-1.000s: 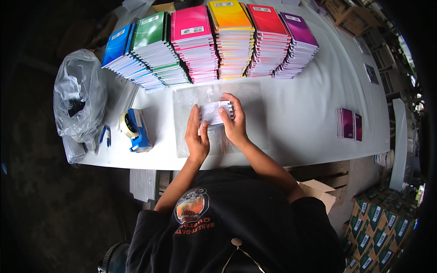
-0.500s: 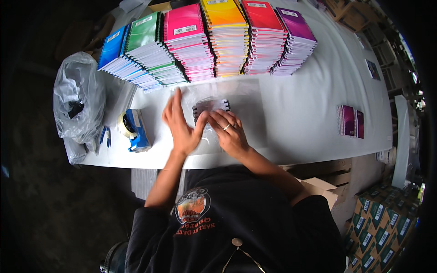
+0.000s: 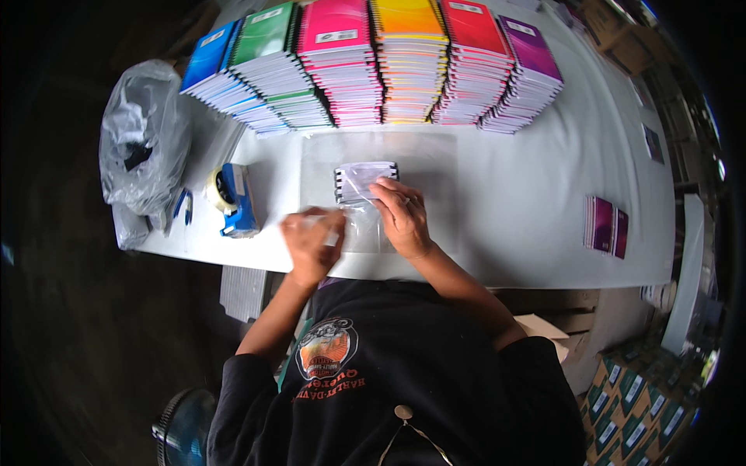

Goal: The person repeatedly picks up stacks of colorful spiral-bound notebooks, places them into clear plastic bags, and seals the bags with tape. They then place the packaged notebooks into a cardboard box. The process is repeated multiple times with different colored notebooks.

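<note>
A small stack of spiral-bound notebooks (image 3: 368,171) lies in front of me, partly covered by clear plastic film (image 3: 361,233). My right hand (image 3: 405,216), with a ring on one finger, is at the stack's right side. Its fingers are pressed together on the film at the near right corner. My left hand (image 3: 312,242) is off the stack's near left corner, its fingers curled and smeared by motion. Something pale or clear shows at its fingertips, too blurred to name. Under the stack a larger sheet of clear plastic (image 3: 435,155) spreads over the white table (image 3: 513,202).
Tall piles of notebooks in blue, green, pink, yellow, red (image 3: 475,31) and purple line the far side. At left are a plastic bag (image 3: 148,116), blue pens (image 3: 184,206) and a blue tape dispenser (image 3: 240,203). Two purple notebooks (image 3: 600,225) lie at right. Patterned boxes (image 3: 637,404) stand below.
My left hand has come down toward me from beside the stack, its spread fingers now curled. The right hand stays at the stack's right side. The whole view has shifted slightly.
</note>
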Action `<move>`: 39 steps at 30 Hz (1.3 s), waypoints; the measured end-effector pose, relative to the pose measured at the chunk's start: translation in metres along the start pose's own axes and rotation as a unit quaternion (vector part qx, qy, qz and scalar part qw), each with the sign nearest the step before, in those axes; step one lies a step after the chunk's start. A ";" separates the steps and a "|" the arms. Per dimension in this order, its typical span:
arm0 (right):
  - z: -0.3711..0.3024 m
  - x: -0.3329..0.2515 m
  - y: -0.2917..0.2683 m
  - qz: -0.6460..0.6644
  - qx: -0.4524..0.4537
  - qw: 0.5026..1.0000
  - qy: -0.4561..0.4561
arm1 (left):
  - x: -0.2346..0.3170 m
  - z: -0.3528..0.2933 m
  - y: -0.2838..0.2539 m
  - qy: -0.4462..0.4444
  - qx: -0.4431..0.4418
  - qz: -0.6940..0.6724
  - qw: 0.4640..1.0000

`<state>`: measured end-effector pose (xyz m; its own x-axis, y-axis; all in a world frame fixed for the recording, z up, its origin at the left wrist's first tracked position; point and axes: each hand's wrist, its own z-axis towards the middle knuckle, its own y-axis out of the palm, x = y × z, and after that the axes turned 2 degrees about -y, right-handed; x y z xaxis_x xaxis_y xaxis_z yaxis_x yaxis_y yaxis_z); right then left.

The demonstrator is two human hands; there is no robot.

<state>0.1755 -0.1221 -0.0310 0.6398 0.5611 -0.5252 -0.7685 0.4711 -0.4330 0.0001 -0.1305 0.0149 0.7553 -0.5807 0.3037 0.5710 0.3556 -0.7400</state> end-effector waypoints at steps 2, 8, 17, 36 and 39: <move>-0.001 0.006 -0.005 -0.012 0.001 1.000 -0.022 | -0.050 0.005 -0.020 -0.095 0.120 0.068 0.986; 0.000 0.010 -0.002 -0.002 -0.014 0.999 -0.038 | -0.162 -0.023 -0.066 -0.660 -0.047 -0.133 0.737; 0.000 0.010 -0.004 -0.020 -0.052 0.997 -0.048 | -0.184 -0.032 -0.081 -0.708 -0.146 -0.111 0.683; -0.003 0.014 -0.001 -0.008 -0.054 0.997 -0.055 | -0.178 -0.126 -0.077 -0.572 0.070 -0.017 0.817; -0.005 0.017 -0.002 -0.006 -0.044 0.997 -0.057 | -0.134 -0.041 -0.072 -0.553 0.275 -0.066 0.784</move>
<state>0.1880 -0.1164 -0.0425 0.6421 0.6317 -0.4344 -0.7544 0.4197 -0.5048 -0.1553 -0.1082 0.0026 0.3217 0.2424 0.9153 0.4907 0.7841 -0.3801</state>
